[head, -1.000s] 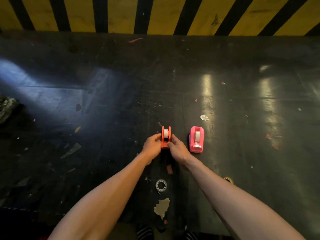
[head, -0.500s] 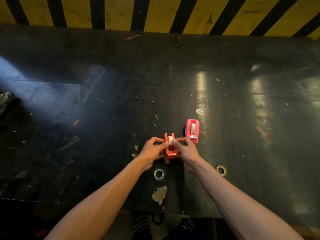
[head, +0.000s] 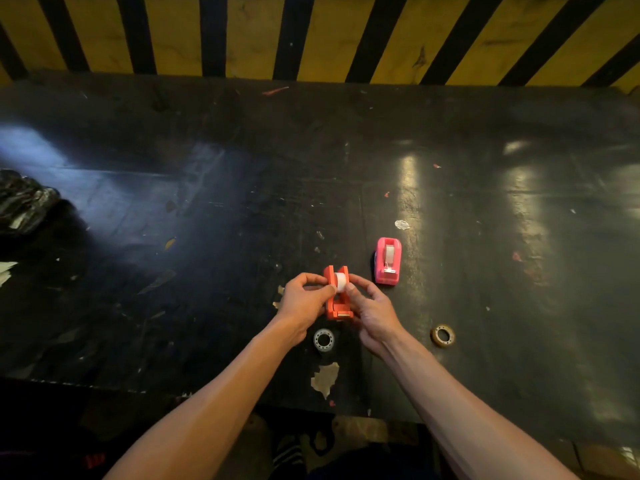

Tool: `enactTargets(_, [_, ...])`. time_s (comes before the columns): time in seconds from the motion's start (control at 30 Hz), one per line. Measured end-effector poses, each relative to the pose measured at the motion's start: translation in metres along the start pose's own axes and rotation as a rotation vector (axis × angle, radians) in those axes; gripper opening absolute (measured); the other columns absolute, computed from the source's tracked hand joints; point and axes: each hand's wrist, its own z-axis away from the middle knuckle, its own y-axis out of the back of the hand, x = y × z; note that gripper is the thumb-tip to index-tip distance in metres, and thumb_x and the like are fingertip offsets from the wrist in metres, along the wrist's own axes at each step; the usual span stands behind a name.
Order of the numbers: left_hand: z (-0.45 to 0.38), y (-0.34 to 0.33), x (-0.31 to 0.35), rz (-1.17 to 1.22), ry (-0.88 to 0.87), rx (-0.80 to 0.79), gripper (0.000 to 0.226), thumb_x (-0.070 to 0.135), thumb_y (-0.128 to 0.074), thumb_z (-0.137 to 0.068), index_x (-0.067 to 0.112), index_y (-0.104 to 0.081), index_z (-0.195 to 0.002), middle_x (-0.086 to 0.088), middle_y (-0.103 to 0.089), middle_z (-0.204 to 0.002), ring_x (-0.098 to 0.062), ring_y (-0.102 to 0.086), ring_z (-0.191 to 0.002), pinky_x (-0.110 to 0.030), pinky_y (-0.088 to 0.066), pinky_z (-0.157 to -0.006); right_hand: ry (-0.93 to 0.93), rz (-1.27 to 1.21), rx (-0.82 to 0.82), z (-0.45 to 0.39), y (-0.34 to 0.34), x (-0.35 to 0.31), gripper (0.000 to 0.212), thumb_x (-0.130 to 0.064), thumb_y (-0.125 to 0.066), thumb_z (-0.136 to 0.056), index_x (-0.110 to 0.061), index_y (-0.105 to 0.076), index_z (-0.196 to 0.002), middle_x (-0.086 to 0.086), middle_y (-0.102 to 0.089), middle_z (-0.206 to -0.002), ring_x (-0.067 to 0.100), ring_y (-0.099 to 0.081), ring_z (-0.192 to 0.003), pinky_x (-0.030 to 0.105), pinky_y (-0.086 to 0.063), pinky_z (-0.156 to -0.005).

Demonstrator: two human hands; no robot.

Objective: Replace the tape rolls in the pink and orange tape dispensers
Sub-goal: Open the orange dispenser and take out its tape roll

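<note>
The orange tape dispenser point(head: 337, 303) stands on the dark table between my two hands. A white tape roll point(head: 341, 282) sits raised in its top. My left hand point(head: 302, 303) pinches the roll from the left and my right hand point(head: 372, 308) pinches it from the right. The pink tape dispenser point(head: 388, 260) stands apart to the right and further back, with a roll inside it. A clear tape roll point(head: 324, 339) lies flat just below my left hand. A brownish tape roll point(head: 442, 336) lies flat to the right of my right wrist.
The black table point(head: 207, 220) is scuffed and dotted with tape scraps, one large pale scrap point(head: 325, 377) near its front edge. A crumpled dark bag point(head: 24, 206) lies at the far left. A yellow and black striped wall point(head: 311, 36) stands behind the table.
The orange dispenser has come nearer to me, away from the pink one. My fingers moved from its sides onto the white roll, which now sits higher in it.
</note>
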Motion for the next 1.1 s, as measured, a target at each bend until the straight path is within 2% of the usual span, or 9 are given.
enactTargets(0.17, [0.006,0.019,-0.001,0.114,0.044,0.123,0.023,0.010,-0.068,-0.092,0.017,-0.061,-0.113,-0.011,-0.071,-0.111,-0.027,-0.073,-0.099,-0.037,-0.062,-0.075,-0.024,-0.114,0.089,0.007,0.005,0.009,0.033,-0.008,-0.070,-0.088,-0.011,-0.064,-0.120,0.018,-0.073,-0.109,0.030,-0.074,-0.089,0.045,-0.061,-0.072])
enactTargets(0.3, [-0.004,0.054,-0.017,-0.422,-0.175,0.287,0.024,0.017,-0.072,-0.090,0.022,-0.059,-0.110,-0.002,-0.063,-0.116,-0.015,-0.067,-0.087,-0.026,-0.056,-0.058,-0.071,-0.191,0.113,0.016,0.022,0.002,0.031,-0.005,-0.063,-0.093,-0.010,-0.061,-0.123,0.015,-0.071,-0.108,0.025,-0.076,-0.076,0.042,-0.057,-0.069])
enactTargets(0.4, [-0.013,0.074,-0.041,-0.741,-0.102,0.269,0.023,0.021,-0.073,-0.089,0.025,-0.058,-0.106,-0.006,-0.060,-0.122,-0.016,-0.065,-0.088,-0.023,-0.053,-0.055,-0.085,-0.175,0.110,0.020,0.027,0.000,0.035,-0.007,-0.061,-0.094,-0.011,-0.061,-0.129,0.014,-0.069,-0.117,0.027,-0.070,-0.092,0.040,-0.054,-0.070])
enactTargets(0.57, [-0.016,0.082,-0.062,-0.902,-0.082,0.284,0.028,0.021,-0.072,-0.090,0.027,-0.050,-0.107,-0.010,-0.045,-0.137,-0.023,-0.055,-0.112,-0.029,-0.055,-0.080,-0.113,-0.145,0.068,0.024,0.026,-0.002,0.030,-0.007,-0.061,-0.094,-0.013,-0.061,-0.124,0.011,-0.070,-0.109,0.023,-0.077,-0.073,0.039,-0.053,-0.069])
enactTargets(0.67, [-0.012,0.079,-0.060,-1.008,-0.063,0.287,0.034,0.030,-0.071,-0.090,0.024,-0.053,-0.118,-0.012,-0.036,-0.145,-0.031,-0.044,-0.129,-0.042,-0.048,-0.103,-0.124,-0.122,0.082,0.025,0.026,0.000,0.032,-0.009,-0.064,-0.093,-0.014,-0.063,-0.124,0.013,-0.069,-0.118,0.028,-0.070,-0.095,0.041,-0.053,-0.074])
enactTargets(0.77, [-0.005,0.069,-0.049,-1.127,-0.161,0.338,0.049,0.044,-0.067,-0.090,0.026,-0.050,-0.131,-0.010,-0.032,-0.147,-0.032,-0.038,-0.133,-0.046,-0.041,-0.107,-0.127,-0.101,0.082,0.026,0.024,-0.001,0.032,-0.009,-0.064,-0.092,-0.014,-0.064,-0.124,0.013,-0.068,-0.119,0.028,-0.066,-0.102,0.040,-0.054,-0.075])
enactTargets(0.9, [0.005,0.035,-0.025,-0.705,-0.341,-0.031,0.051,0.034,-0.067,-0.093,0.029,-0.049,-0.141,-0.003,-0.051,-0.140,-0.012,-0.060,-0.112,-0.029,-0.054,-0.091,-0.110,-0.064,0.044,0.027,0.020,-0.001,0.031,-0.007,-0.066,-0.091,-0.014,-0.065,-0.121,0.014,-0.074,-0.110,0.026,-0.074,-0.092,0.040,-0.056,-0.075])
enactTargets(0.97, [0.009,0.020,-0.015,-0.619,-0.333,-0.225,0.055,0.030,-0.068,-0.093,0.033,-0.048,-0.144,0.003,-0.055,-0.139,-0.011,-0.062,-0.114,-0.033,-0.056,-0.094,-0.095,-0.024,0.018,0.027,0.018,0.000,0.033,-0.008,-0.067,-0.090,-0.012,-0.065,-0.123,0.015,-0.075,-0.109,0.028,-0.073,-0.093,0.039,-0.056,-0.075])
enactTargets(1.1, [0.009,0.011,-0.013,-0.548,-0.395,-0.254,0.042,0.020,-0.069,-0.093,0.033,-0.060,-0.132,0.007,-0.065,-0.125,-0.010,-0.065,-0.114,-0.039,-0.058,-0.096,-0.084,-0.013,-0.007,0.030,0.017,0.000,0.034,-0.007,-0.068,-0.089,-0.010,-0.065,-0.123,0.019,-0.074,-0.112,0.033,-0.071,-0.100,0.042,-0.058,-0.080])
